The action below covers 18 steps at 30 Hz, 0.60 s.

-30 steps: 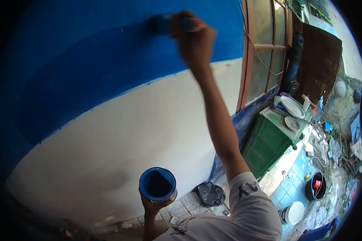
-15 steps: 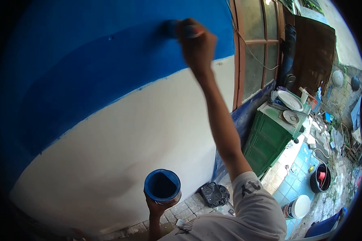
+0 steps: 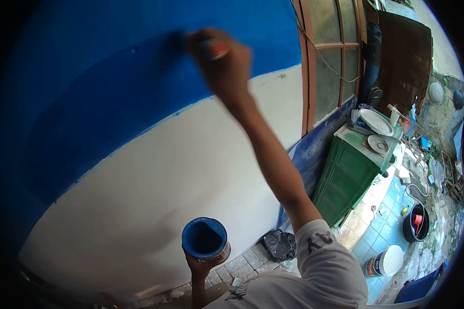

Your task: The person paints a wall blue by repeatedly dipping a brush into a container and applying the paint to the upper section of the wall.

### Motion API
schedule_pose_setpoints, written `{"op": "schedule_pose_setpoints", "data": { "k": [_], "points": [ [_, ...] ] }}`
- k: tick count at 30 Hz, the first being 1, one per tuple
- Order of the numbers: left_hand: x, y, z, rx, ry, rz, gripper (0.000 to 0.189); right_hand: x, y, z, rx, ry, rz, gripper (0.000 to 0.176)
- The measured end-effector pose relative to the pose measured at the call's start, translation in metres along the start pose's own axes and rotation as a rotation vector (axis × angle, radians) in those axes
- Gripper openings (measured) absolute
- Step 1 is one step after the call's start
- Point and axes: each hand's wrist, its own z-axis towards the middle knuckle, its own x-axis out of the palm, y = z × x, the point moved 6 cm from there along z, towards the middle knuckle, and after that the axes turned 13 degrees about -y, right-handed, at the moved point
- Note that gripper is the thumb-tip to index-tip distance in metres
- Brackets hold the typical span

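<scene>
My right hand [image 3: 224, 64] is raised against the upper wall, its fingers closed round a paintbrush [image 3: 216, 49] with a red patch on its handle. The dark, blurred bristles touch the blue painted part of the wall [image 3: 113, 98]. Below an uneven edge the wall is white [image 3: 154, 170]. Low in front of the white part, my left hand [image 3: 201, 267] holds a paint can [image 3: 211, 256] from beneath and the side. The can is upright, with a blue-smeared rim and dark blue inside.
Right of the wall is a brown-framed window [image 3: 327, 77]. A green cabinet [image 3: 348, 175] bears plates. On the floor are a black plastic bag [image 3: 279, 245], a white bucket [image 3: 391, 260], a black tub [image 3: 410, 230] and scattered debris. A cable hangs by the window.
My right hand has moved left along the blue wall with the brush. The can in my left hand sits almost where it was, and the view has shifted slightly.
</scene>
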Motion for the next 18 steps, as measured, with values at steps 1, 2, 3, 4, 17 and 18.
{"op": "schedule_pose_setpoints", "data": {
  "k": [1, 2, 3, 4, 17, 18],
  "points": [
    [0.003, -0.006, 0.003, 0.000, -0.003, 0.007, 0.120, 0.025, 0.018, -0.015, -0.025, 0.085, 0.077, 0.028],
    [0.010, -0.013, 0.007, 0.010, 0.029, 0.034, 0.120, 0.051, 0.043, -0.033, -0.074, 0.175, -0.018, 0.032],
    [0.015, -0.018, 0.008, 0.021, 0.060, 0.063, 0.119, 0.078, 0.067, -0.051, -0.182, 0.193, -0.083, 0.027],
    [0.015, -0.015, 0.007, 0.025, 0.054, 0.073, 0.119, 0.100, 0.093, -0.062, -0.191, 0.204, -0.041, 0.024],
    [-0.036, -0.015, -0.035, -0.028, -0.157, 0.005, 0.117, 0.047, -0.012, -0.023, 0.497, -0.224, 0.285, 0.021],
    [-0.044, -0.016, -0.034, -0.049, -0.160, -0.017, 0.116, 0.042, -0.007, -0.020, 0.480, -0.230, 0.222, 0.019]
  ]
}}
